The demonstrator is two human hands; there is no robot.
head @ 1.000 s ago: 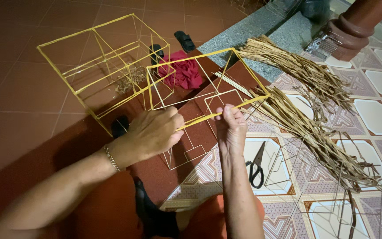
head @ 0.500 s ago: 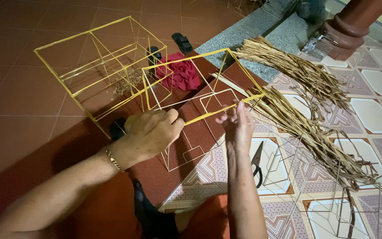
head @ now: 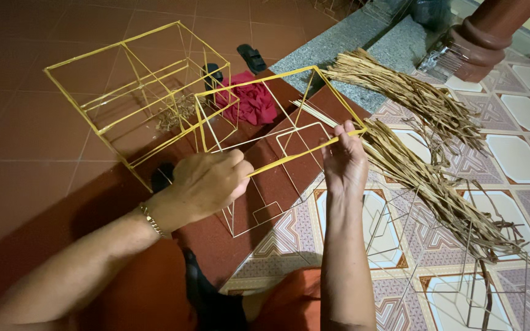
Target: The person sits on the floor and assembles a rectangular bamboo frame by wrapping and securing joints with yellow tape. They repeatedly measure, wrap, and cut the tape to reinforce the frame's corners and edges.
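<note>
Left hand [head: 207,184] and right hand [head: 343,160] grip one of two yellow frames [head: 277,116].

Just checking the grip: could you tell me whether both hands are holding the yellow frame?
Yes, the left hand and right hand both grip the near bar of the yellow frame.

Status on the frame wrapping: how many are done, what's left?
Done: one cube frame fully yellow on the floor. In hand: left hand and right hand hold a second frame, its top bars yellow, inner wires bare. Left: bare wire frames on the tiles; dried strips beside them.
</note>
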